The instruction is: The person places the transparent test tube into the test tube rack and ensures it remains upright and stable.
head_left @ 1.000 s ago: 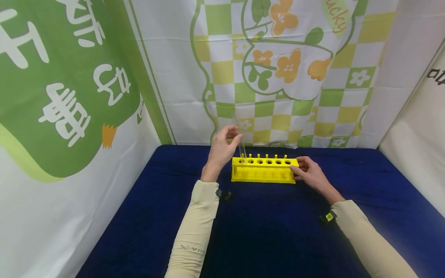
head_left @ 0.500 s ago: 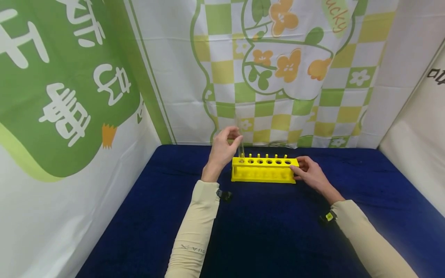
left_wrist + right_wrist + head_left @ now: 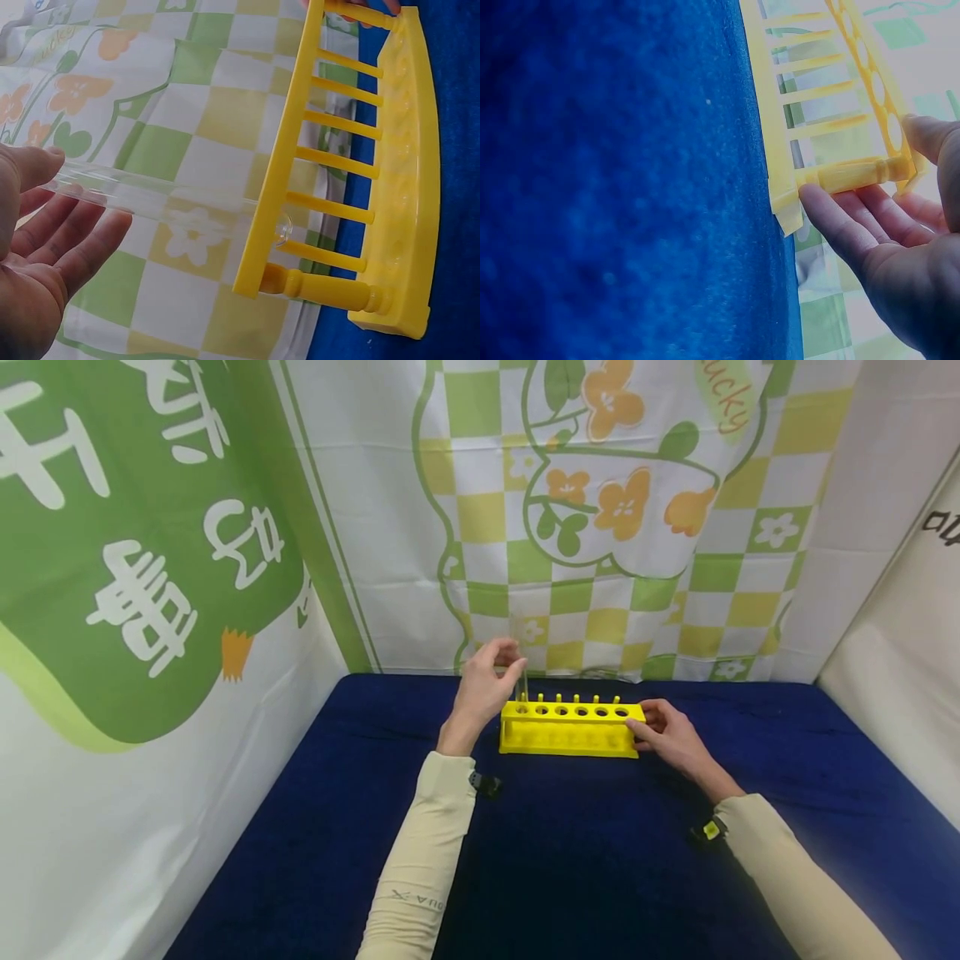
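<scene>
A yellow test tube rack (image 3: 568, 748) stands on the blue cloth, its row of holes facing up. Between thumb and fingers my left hand (image 3: 482, 689) pinches a clear test tube (image 3: 165, 199) above the rack's left end. In the left wrist view the tube's rounded bottom pokes just through the leftmost hole of the top plate (image 3: 287, 150). The other holes hold no tubes. My right hand (image 3: 670, 735) holds the rack's right end; in the right wrist view the thumb (image 3: 926, 135) is at the top plate and the fingers lie by the end post (image 3: 847, 176).
Dark blue cloth (image 3: 585, 860) covers the table around the rack. Behind it hangs a patterned green and white curtain (image 3: 570, 593), close to the table's back edge. A row of short yellow pegs (image 3: 577, 698) rises along the rack's back. White-and-green fabric (image 3: 247, 760) walls the left side.
The test tube has gone from tilted to nearly upright, and its lower end has shifted left into the leftmost hole. My left hand has sunk slightly. The right hand stays at the rack's end.
</scene>
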A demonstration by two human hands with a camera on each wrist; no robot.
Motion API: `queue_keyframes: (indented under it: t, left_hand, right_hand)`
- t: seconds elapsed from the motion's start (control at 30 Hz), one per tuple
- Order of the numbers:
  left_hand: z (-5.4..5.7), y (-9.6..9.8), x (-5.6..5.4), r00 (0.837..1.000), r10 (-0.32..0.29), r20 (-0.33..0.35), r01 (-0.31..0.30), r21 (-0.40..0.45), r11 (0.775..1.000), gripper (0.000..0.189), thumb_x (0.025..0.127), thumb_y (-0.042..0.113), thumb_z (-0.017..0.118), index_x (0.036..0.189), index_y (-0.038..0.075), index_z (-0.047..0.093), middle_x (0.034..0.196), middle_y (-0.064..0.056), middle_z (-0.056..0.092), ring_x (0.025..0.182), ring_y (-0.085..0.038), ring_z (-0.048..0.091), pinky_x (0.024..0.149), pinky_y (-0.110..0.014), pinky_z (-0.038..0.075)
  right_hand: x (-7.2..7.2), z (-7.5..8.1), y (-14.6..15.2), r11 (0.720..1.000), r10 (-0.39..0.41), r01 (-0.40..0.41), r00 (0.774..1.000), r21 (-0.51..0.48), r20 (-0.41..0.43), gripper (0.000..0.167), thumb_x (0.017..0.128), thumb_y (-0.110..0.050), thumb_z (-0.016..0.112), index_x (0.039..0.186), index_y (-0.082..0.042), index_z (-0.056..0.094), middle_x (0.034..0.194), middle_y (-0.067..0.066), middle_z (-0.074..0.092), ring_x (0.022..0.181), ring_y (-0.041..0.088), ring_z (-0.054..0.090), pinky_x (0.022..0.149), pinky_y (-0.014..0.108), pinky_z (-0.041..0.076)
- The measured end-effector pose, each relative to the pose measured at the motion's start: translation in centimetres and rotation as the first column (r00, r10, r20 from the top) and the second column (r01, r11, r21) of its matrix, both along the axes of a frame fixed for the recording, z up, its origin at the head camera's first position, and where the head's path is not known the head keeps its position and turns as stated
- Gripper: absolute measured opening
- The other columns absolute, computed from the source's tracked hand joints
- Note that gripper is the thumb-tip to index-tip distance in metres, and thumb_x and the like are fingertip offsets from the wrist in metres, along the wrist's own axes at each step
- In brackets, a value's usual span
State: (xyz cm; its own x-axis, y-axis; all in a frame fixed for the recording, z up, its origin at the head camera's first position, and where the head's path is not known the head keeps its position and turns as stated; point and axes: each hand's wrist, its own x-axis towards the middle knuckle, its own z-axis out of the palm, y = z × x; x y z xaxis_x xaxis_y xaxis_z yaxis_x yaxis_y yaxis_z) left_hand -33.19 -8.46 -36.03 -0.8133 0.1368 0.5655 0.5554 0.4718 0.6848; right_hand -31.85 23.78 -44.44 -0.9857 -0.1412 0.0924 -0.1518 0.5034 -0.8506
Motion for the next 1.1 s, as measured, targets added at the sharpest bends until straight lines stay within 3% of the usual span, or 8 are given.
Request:
queue_keyframes:
  t: [1.1]
  left_hand:
    - [-0.84, 0.27, -0.41, 1.0, 0.003, 0.03, -0.002, -0.033, 0.999, 0.031, 0.098, 0.027, 0.061, 0.125, 0.011, 0.06, 0.108, -0.005, 0.065, 0.1, -0.019, 0.065, 0.086, -0.033, 0.057]
  right_hand:
    - [-0.06, -0.23, -0.05, 1.0, 0.001, -0.001, 1.0, -0.008, -0.015, 0.068, 0.094, -0.044, 0.062, 0.14, 0.001, 0.04, 0.12, 0.026, 0.056, 0.104, 0.037, 0.063, 0.077, 0.039, 0.061]
